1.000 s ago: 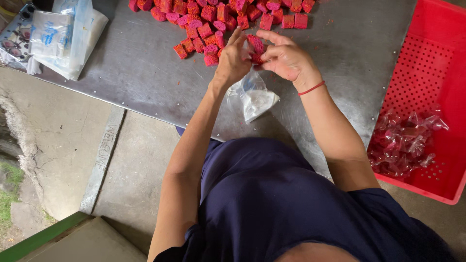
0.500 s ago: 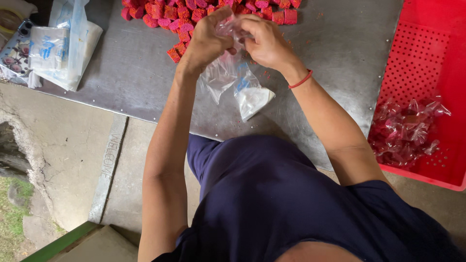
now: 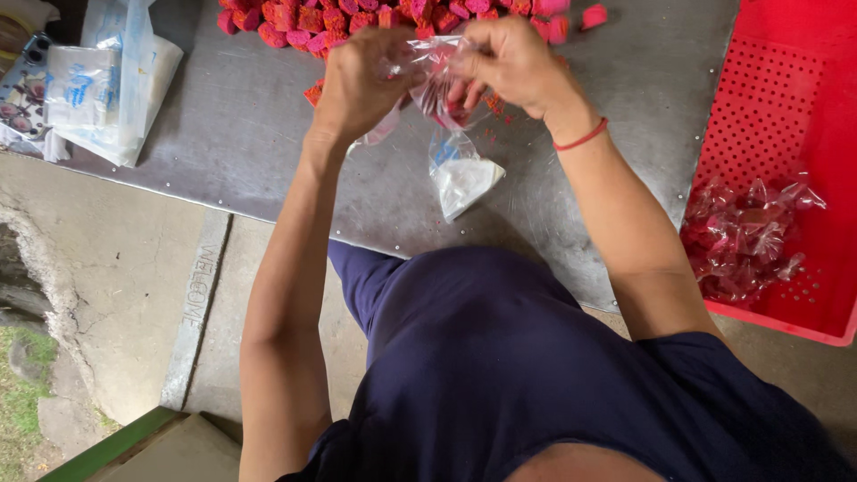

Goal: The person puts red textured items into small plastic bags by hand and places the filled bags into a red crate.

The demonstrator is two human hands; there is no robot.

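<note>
Left hand point(image 3: 361, 85) and right hand point(image 3: 509, 62) pinch a crinkly clear plastic bag point(image 3: 435, 85) of red cubes.

Left hand point(image 3: 361, 85) and right hand point(image 3: 509, 62) together grip a small clear plastic bag point(image 3: 437, 85) containing red pieces, above the grey metal table point(image 3: 268, 143). Loose red cubes point(image 3: 357, 18) lie just beyond the hands. A red perforated crate point(image 3: 794, 107) on the right holds filled bags point(image 3: 745, 236).

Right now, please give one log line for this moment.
left hand: holds bag | right hand: holds bag | cubes: on table | crate: filled bags
</note>
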